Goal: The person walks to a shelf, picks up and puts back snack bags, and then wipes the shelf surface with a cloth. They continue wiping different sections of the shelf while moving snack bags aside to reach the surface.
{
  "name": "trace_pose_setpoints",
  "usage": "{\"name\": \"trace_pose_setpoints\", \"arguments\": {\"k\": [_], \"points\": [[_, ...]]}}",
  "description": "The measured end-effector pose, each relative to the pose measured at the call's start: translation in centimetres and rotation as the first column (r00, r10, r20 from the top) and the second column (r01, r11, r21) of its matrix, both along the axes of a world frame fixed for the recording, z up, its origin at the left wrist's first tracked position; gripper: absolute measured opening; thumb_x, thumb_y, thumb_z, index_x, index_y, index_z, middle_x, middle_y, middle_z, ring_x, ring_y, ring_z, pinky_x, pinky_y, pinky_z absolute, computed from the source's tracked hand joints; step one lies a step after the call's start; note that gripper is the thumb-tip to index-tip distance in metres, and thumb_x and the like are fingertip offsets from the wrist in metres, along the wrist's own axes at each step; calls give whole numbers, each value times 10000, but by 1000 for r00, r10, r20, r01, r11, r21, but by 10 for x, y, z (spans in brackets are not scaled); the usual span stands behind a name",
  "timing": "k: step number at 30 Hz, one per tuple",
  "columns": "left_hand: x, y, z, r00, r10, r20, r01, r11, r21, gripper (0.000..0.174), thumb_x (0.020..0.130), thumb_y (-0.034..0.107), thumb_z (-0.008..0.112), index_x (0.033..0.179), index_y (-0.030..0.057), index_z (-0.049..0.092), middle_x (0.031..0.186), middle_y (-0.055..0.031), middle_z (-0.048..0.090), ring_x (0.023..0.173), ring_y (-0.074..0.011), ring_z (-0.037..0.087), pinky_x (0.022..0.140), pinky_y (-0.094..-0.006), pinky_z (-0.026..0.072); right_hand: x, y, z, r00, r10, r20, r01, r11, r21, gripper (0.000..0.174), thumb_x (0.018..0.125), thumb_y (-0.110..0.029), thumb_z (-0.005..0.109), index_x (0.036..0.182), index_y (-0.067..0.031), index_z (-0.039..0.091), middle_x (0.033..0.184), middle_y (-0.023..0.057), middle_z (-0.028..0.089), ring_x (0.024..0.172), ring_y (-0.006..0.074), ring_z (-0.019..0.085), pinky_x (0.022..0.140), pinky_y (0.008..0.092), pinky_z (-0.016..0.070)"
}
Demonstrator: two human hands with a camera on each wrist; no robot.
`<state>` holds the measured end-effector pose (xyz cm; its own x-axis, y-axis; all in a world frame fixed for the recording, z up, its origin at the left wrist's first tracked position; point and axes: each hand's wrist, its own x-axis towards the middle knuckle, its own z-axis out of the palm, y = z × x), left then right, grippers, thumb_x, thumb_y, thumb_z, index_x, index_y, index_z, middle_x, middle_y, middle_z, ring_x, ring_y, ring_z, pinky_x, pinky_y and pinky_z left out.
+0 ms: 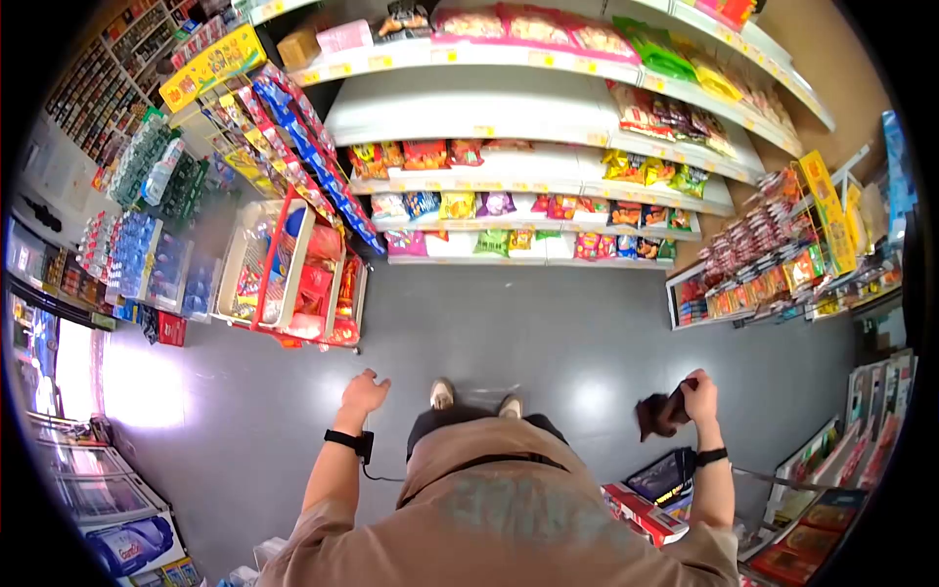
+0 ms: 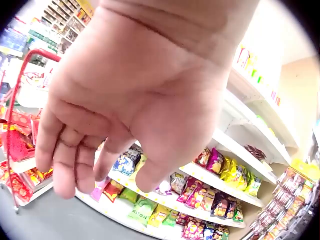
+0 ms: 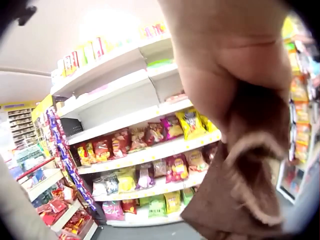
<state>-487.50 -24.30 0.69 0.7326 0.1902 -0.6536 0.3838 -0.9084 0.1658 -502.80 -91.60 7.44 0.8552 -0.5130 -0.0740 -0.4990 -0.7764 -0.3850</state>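
Note:
A dark brown cloth (image 1: 663, 412) hangs bunched from my right hand (image 1: 700, 396), which grips its top end. In the right wrist view the cloth (image 3: 235, 195) drops in folds below the curled fingers, a pale fuzzy edge showing. My left hand (image 1: 366, 393) is held out over the floor on the other side of my body, holding nothing. Its fingers (image 2: 65, 170) hang loosely bent in the left wrist view, the thumb apart from them. Ahead of both hands stands a white shelf unit (image 1: 469, 122) with snack bags (image 1: 457, 204) on its lower boards.
A tiered cart with a red handle (image 1: 274, 259) and red packets stands at front left, beside a hanging-snack rack (image 1: 318, 147). Another packet rack (image 1: 773, 245) is at front right. A red and white box (image 1: 646, 514) lies near my right side. Grey floor (image 1: 509, 313) runs up to the shelves.

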Motion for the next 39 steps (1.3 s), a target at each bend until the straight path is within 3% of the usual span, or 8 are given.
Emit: {"name": "trace_pose_setpoints", "arguments": {"k": [3, 10, 13, 20, 26, 29, 35, 39], "points": [[31, 14, 11, 991, -55, 122, 60, 997, -43, 585, 842, 458, 609, 1276, 69, 555, 1230, -200, 611, 1151, -347, 580, 957, -433, 474, 18, 51, 27, 988, -146, 50, 146, 989, -3, 253, 785, -103, 688, 1001, -47, 568, 910, 221, 653, 899, 416, 632, 800, 432, 502], [72, 8, 35, 897, -139, 420, 281, 913, -297, 484, 832, 340, 661, 1223, 68, 572, 1053, -160, 652, 980, -339, 636, 868, -437, 508, 56, 149, 45, 999, -18, 29, 18, 1000, 23, 403, 754, -49, 718, 1091, -64, 498, 992, 207, 641, 971, 425, 603, 837, 461, 481], [83, -21, 39, 853, -252, 457, 445, 809, -384, 514, 825, 315, 662, 1274, 96, 538, 1137, -152, 621, 1061, -324, 601, 913, -422, 490, 70, 192, 60, 983, 131, 126, -135, 991, 25, 439, 741, -12, 714, 1106, -66, 477, 1003, 187, 627, 974, 431, 594, 835, 460, 476], [80, -103, 70, 511, -565, 647, 859, 349, -374, 710, 823, 235, 663, 1454, 155, 348, 1415, -132, 449, 1259, -330, 460, 1028, -431, 427, 95, 286, 138, 935, 156, 318, -242, 938, 250, 505, 753, -1, 737, 1189, -56, 488, 891, 111, 575, 800, 253, 586, 717, 351, 492], [60, -137, 63, 385, -489, 783, 923, 206, -325, 653, 861, 209, 633, 1450, 145, 357, 1352, -103, 496, 1204, -339, 486, 979, -452, 438, 92, 327, 159, 888, 157, 433, -344, 850, 399, 495, 761, 23, 742, 1188, -57, 506, 888, 22, 534, 797, 107, 543, 670, 249, 465], [59, -135, 56, 451, -447, 772, 892, 246, -379, 554, 847, 203, 638, 1369, 116, 474, 1227, -102, 562, 1130, -317, 531, 933, -417, 464, 87, 339, 159, 859, 73, 506, -365, 781, 507, 495, 769, 45, 729, 1196, -60, 502, 889, 12, 530, 803, 106, 548, 684, 240, 464], [63, -133, 61, 476, -331, 815, 871, 52, -488, 267, 886, 159, 605, 1131, 55, 608, 1039, -126, 600, 974, -322, 592, 844, -407, 489, 76, 349, 164, 894, 9, 448, -325, 701, 635, 495, 766, 42, 736, 1193, -60, 507, 918, 32, 558, 830, 108, 552, 746, 247, 465], [68, -131, 86, 832, 4, 554, 548, 144, -824, 183, 938, 162, 565, 1055, 28, 611, 956, -148, 603, 859, -293, 624, 764, -389, 499, 70, 312, 152, 903, 91, 420, -221, 936, 272, 395, 753, 9, 737, 1111, -38, 576, 928, 73, 593, 831, 170, 579, 755, 282, 472]]}}
